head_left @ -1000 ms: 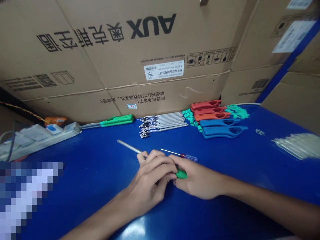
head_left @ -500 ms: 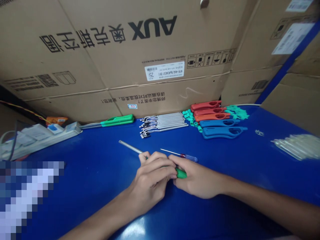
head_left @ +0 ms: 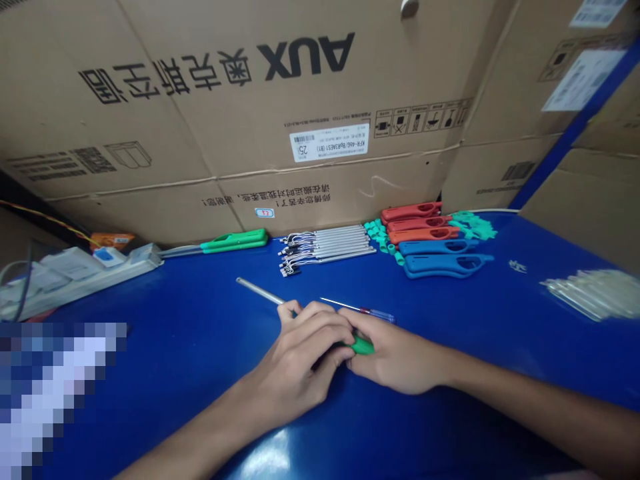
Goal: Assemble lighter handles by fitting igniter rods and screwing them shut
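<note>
The left hand (head_left: 300, 357) clamps a metal rod (head_left: 260, 291), which extends toward 10 o'clock. The right hand (head_left: 395, 357), touching it, clamps a green grip (head_left: 363, 345). A screwdriver (head_left: 357, 310) lies at 12 o'clock on the blue bench (head_left: 150, 347).

This is shown to be a workshop assembly station by a blue workbench (head_left: 165, 333), AUX cartons (head_left: 280, 120) stacked behind it, a power strip (head_left: 85, 273) at left, and sorted rows of handles (head_left: 425, 230) and rods (head_left: 327, 243)

Stacked cardboard AUX cartons (head_left: 320, 113) behind blue workbench (head_left: 165, 373)
</note>
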Demonstrator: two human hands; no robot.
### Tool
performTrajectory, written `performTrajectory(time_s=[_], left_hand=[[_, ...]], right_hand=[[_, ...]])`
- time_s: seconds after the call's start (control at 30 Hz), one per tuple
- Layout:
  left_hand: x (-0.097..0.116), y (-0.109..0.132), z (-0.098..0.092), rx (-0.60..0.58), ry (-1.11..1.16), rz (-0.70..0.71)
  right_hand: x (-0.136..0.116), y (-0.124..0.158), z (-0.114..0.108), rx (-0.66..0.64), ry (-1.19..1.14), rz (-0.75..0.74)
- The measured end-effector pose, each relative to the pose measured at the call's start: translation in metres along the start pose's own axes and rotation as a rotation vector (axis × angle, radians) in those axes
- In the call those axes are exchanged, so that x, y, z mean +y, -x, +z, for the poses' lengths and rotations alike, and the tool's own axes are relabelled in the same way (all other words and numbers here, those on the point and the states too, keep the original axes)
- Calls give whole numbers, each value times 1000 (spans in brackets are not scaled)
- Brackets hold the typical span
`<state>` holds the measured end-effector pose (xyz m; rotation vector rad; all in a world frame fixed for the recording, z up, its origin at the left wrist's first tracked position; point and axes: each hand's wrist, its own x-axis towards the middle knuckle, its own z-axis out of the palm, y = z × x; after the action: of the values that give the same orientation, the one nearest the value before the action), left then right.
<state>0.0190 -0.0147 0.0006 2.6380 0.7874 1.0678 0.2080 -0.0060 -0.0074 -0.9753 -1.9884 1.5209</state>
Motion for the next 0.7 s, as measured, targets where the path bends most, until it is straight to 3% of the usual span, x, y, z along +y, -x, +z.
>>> performTrajectory(time_s=[0.43, 0.7], left_hand=[[1, 5, 14, 38, -30, 8], [-1, 6, 13, 54, -60, 99]], right_hand=[[-3, -2, 2, 1, 4, -89], [-3, 0, 1, 9, 42, -13]])
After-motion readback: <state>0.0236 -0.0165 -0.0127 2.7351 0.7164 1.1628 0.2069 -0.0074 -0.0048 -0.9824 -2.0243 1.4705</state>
